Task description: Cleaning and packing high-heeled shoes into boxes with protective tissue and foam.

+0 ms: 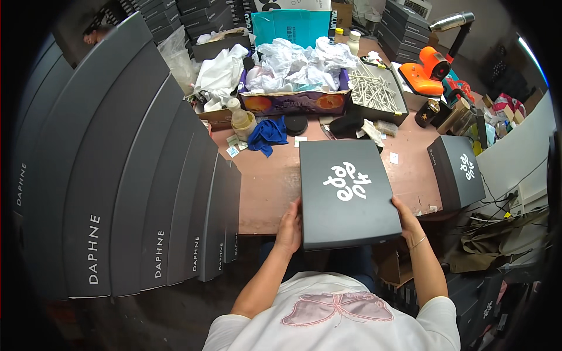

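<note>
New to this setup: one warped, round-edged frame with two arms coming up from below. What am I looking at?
No robot here: those are a person's bare hands. The one picture comes from the left of two fisheye cameras worn on the head, looking down, so straight edges bend near the rim. The left hand and right hand hold a dark gray box by opposite sides, at the near edge of the table. Farther back lie a blue cloth, a purple carton of crumpled white sheets and a bunch of white sticks in a shallow box. More dark boxes crowd the left.
</note>
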Demonstrator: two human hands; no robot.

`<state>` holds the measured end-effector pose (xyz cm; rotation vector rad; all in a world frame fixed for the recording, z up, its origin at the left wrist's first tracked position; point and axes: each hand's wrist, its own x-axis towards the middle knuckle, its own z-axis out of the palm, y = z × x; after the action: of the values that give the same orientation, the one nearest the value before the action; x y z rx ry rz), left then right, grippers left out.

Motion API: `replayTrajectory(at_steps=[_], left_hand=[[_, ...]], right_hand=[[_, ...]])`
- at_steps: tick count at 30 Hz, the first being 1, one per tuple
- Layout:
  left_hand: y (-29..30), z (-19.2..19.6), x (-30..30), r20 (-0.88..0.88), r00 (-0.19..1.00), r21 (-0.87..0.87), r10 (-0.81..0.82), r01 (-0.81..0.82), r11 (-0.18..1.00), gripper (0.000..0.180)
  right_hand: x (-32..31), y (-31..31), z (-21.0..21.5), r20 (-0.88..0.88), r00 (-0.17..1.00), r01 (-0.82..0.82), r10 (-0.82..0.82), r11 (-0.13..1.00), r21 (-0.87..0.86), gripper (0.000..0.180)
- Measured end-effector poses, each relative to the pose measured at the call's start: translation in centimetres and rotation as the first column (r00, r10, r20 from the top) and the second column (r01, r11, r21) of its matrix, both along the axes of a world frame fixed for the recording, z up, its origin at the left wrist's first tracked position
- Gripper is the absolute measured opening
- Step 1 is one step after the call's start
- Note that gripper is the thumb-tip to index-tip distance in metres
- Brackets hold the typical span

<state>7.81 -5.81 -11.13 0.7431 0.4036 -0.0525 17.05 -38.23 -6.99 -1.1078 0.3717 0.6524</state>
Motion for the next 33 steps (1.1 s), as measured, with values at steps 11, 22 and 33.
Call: replayTrajectory(at_steps=[11, 22, 33], left_hand=[[2.4, 16.5, -6.0, 0.752, 0.644, 0.492, -0.139, -0.407, 0.770, 0.045], [-0.2, 12.8, -7.0, 0.091, 0.757, 0.900, -0.647, 0.215, 0.379, 0.031], [-7.0, 4.5, -2.3, 0.381, 0.783, 0.921, -0.492, -0.365, 0.132, 0.052]], right_hand=[[-5.8, 19.1, 10.5, 0.391, 0.793, -0.467, 0.467, 0.878, -0.101, 0.062], [-3.7, 2.1, 0.1, 0.360, 0.503, 0.418, 0.785, 0.144, -0.897, 0.010], [-8.2, 21.8, 16.2, 0.910, -0.078, -0.597, 0.406, 0.713, -0.369, 0.037]])
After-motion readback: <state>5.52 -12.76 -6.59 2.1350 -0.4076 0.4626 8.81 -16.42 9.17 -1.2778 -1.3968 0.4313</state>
